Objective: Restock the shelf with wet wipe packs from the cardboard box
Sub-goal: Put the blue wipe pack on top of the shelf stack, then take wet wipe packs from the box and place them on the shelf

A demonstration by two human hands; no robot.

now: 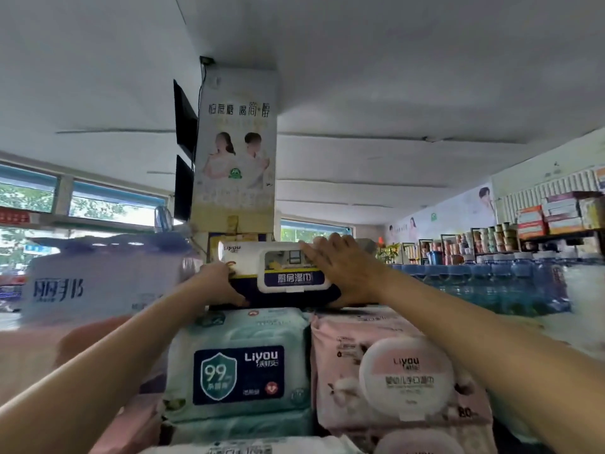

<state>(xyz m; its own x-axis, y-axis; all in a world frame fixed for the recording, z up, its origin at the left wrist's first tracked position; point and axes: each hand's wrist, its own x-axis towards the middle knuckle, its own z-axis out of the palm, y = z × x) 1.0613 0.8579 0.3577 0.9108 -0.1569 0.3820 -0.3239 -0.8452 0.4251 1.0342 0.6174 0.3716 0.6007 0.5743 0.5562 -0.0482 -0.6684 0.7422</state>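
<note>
Hands up high on dark-blue/white wipe pack [281, 273], which sits atop the stacked packs. Left hand [226, 283] grips pack's left end, fingers curled under the bottom edge. Right hand [343, 267] lies w/ fingers fairly straight over top-right corner, thumb down at bottom edge. Below: teal pack [239, 362] on left, pink pack [393, 365] on right, touching side by side. Tissue bale [98, 280] to left, blurred. Water bottles [491, 283] to right. Pillar w/ poster [235, 142] behind.
</note>
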